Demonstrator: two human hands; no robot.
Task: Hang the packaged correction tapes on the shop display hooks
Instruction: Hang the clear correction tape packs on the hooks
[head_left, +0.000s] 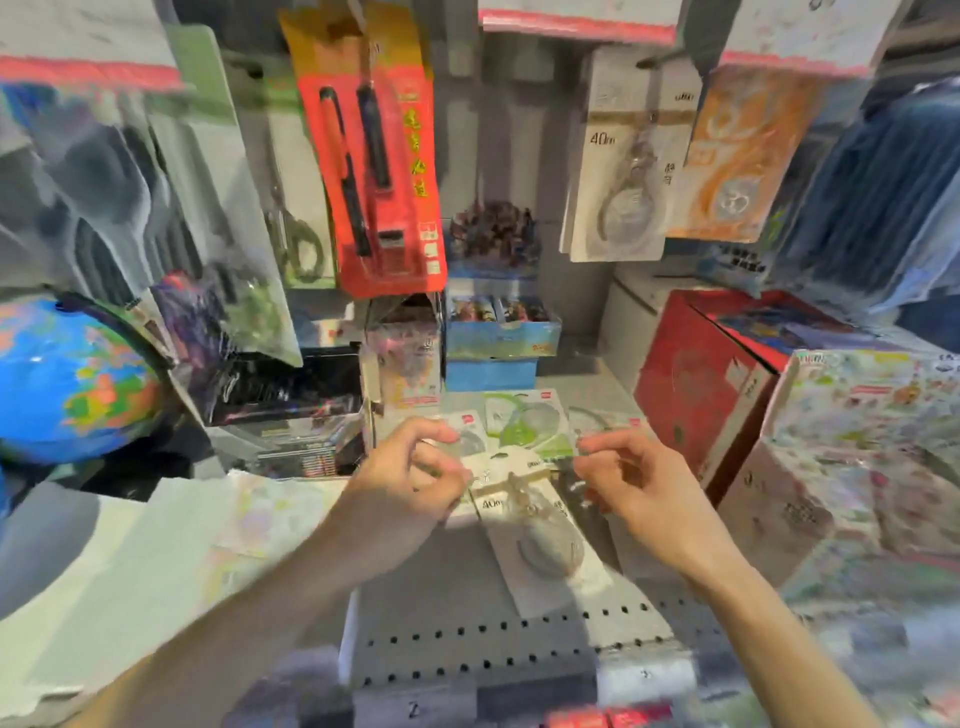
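Observation:
A white "40m" correction tape pack (540, 540) lies tilted on the grey shelf (447, 587) between my hands. My left hand (410, 478) is curled, with its fingertips pinching the pack's top left corner. My right hand (639, 483) has thumb and forefinger pinched on the edge of a clear-fronted pack (597, 421) just behind it. A green correction tape pack (524, 426) lies flat further back on the shelf. Matching white "40m" packs (618, 156) hang from a display hook (660, 57) at the upper right.
An orange card of pens (384, 171) and scissors (296, 218) hang at upper centre. A globe (72, 379) stands at the left, a red box (711, 384) and patterned boxes (857, 452) at the right. Blue boxes (498, 338) sit at the back.

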